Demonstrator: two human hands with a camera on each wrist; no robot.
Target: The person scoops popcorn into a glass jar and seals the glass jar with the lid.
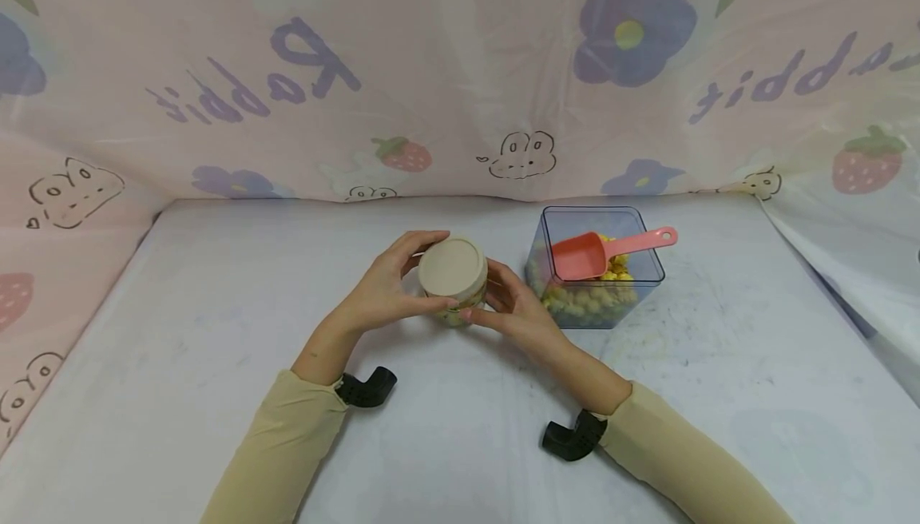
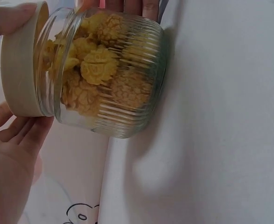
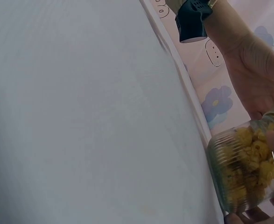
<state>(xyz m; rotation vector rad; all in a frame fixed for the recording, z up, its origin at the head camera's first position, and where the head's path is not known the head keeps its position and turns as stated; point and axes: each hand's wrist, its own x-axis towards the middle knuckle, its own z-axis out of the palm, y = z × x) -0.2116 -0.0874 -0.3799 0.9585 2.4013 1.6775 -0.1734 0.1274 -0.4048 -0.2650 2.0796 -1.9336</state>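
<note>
A ribbed glass jar (image 2: 113,70) filled with yellow popcorn stands upright on the table between both hands. Its beige lid (image 1: 451,267) sits on the mouth, slightly tilted against the rim in the left wrist view. My left hand (image 1: 383,287) grips the lid, thumb on the near side and fingers round the far side. With thumb and fingers round the glass below the lid, my right hand (image 1: 519,310) holds the jar from the right. In the right wrist view, popcorn (image 3: 253,158) shows through the glass.
Right of the jar stands a clear bluish square container (image 1: 589,308) partly filled with popcorn. A pink scoop (image 1: 582,256) lies across its top, handle over the right rim. A patterned curtain (image 1: 460,69) rises behind and beside the white table (image 1: 216,308).
</note>
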